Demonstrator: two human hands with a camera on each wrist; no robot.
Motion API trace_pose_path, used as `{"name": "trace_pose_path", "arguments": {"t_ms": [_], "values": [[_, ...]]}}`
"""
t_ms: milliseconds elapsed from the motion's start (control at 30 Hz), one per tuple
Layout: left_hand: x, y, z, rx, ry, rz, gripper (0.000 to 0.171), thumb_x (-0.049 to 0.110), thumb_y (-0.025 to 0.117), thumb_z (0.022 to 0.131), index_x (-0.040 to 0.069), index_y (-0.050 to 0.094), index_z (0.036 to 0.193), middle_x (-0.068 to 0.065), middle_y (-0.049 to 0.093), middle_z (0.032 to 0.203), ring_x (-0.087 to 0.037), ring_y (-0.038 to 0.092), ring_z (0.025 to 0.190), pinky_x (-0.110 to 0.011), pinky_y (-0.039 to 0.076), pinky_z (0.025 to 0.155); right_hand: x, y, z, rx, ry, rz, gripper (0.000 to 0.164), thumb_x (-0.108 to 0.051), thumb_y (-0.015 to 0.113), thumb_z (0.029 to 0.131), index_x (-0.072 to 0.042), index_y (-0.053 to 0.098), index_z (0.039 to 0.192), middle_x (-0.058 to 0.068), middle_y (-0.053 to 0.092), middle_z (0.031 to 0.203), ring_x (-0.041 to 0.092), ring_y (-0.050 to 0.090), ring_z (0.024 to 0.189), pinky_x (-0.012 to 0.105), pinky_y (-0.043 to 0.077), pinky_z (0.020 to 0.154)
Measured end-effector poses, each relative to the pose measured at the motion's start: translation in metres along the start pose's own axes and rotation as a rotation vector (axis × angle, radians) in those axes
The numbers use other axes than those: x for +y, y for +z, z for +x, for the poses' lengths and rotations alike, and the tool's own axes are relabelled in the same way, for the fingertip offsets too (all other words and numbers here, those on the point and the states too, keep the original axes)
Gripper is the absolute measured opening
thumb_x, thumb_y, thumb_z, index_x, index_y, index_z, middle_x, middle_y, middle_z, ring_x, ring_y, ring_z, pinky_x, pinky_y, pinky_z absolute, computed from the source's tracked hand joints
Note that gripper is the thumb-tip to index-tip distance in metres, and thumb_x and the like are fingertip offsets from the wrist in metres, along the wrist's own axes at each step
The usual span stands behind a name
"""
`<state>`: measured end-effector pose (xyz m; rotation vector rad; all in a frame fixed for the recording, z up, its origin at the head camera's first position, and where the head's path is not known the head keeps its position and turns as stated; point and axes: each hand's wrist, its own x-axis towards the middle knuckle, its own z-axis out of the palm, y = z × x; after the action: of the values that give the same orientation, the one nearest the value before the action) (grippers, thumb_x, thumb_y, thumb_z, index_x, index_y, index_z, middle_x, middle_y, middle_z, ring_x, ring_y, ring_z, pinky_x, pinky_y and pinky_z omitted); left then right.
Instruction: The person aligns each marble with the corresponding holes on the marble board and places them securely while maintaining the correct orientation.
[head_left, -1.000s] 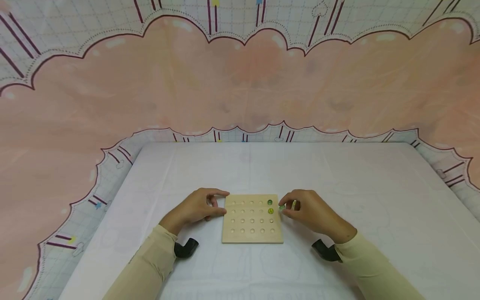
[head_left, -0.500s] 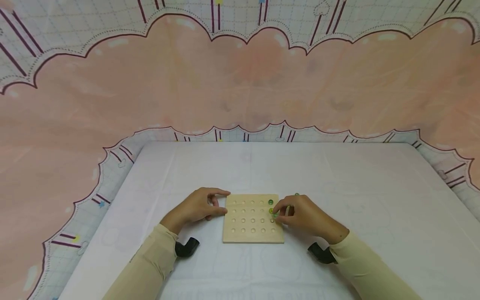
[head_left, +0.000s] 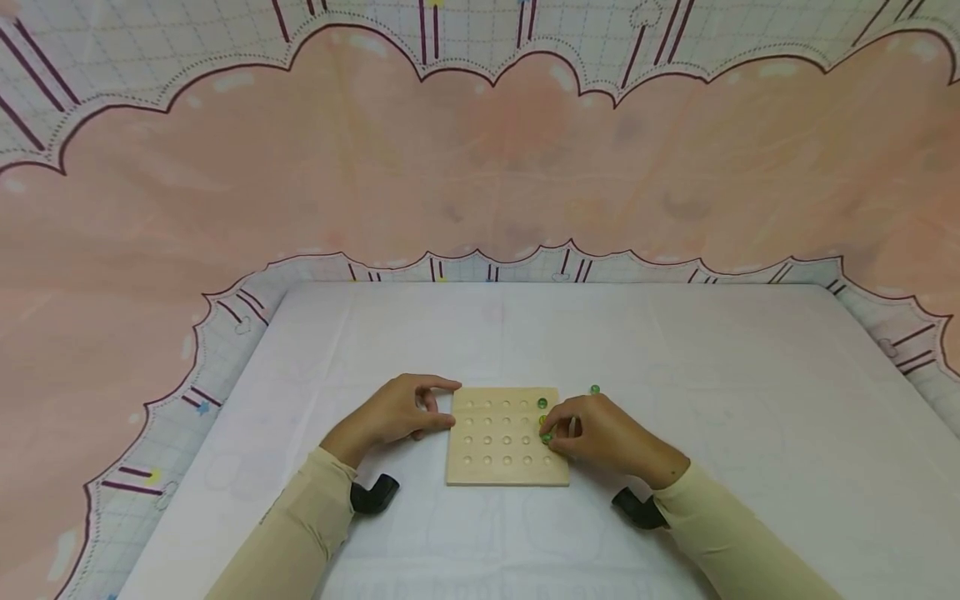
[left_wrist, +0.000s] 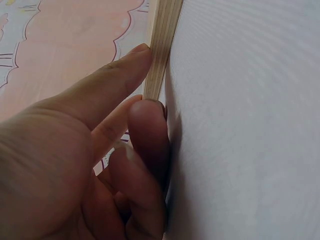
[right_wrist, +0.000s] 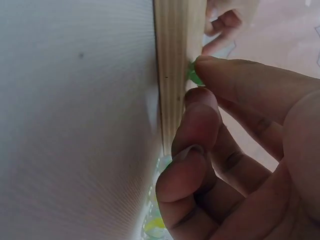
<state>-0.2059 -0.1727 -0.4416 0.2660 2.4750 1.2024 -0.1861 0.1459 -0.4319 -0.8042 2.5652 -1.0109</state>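
A square wooden board (head_left: 497,472) with rows of round hollows lies flat on the white-covered table. My left hand (head_left: 393,415) rests thumb and index fingertips on its left edge, while the other fingers are bent underneath. Over the board's right side, my right hand (head_left: 609,437) pinches a green marble (head_left: 546,438) between thumb and fingers at the third hollow of the rightmost column. The right wrist view has this green marble (right_wrist: 195,74) right at the board's surface under the thumb. Above it in that column sit a green marble (head_left: 542,403) and a yellow marble (head_left: 542,420), partly covered by fingertips.
Another green marble (head_left: 595,389) shows just beyond the right hand. Low in the right wrist view, clear and yellow glassy pieces (right_wrist: 155,224) appear behind the fingers, partly hidden. White cloth (head_left: 637,333) covers the table; a patterned peach backdrop rises behind.
My right hand has moved left from beside the board onto its right column, carrying the green marble down to the third hollow. My left hand has stayed at the left edge.
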Motion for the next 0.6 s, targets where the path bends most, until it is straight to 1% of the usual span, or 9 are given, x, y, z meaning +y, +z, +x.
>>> {"name": "trace_pose_path", "arguments": {"t_ms": [300,467,600], "values": [[0.0024,-0.0002,0.0007,0.003,-0.004,0.007,0.054,0.018,0.083,0.082,0.018,0.065,0.134,-0.002,0.060,0.075,-0.011,0.049,0.051,-0.022,0.036,0.049,0.0022,0.0010,0.0017,-0.007,-0.008,0.005,0.014,-0.005,0.078,0.084,-0.012,0.077,0.095,-0.008,0.060,0.075,0.004,0.052,0.066,0.020,0.045,0.060],[0.0039,-0.0007,0.0005,0.000,-0.017,0.011,0.054,0.020,0.083,0.082,0.020,0.065,0.133,-0.002,0.060,0.076,-0.012,0.049,0.051,-0.023,0.036,0.049,-0.0008,-0.0009,0.0012,-0.016,0.012,0.011,0.015,-0.006,0.079,0.084,-0.011,0.077,0.098,-0.008,0.060,0.075,0.005,0.052,0.066,0.020,0.045,0.060],[0.0048,-0.0014,0.0004,0.002,-0.023,0.011,0.054,0.020,0.084,0.082,0.020,0.065,0.133,-0.002,0.060,0.076,-0.012,0.049,0.051,-0.023,0.036,0.049,-0.0028,-0.0058,-0.0001,-0.001,0.031,-0.003,0.017,-0.009,0.079,0.084,-0.013,0.077,0.100,-0.008,0.063,0.078,0.006,0.053,0.066,0.020,0.045,0.059]]}}
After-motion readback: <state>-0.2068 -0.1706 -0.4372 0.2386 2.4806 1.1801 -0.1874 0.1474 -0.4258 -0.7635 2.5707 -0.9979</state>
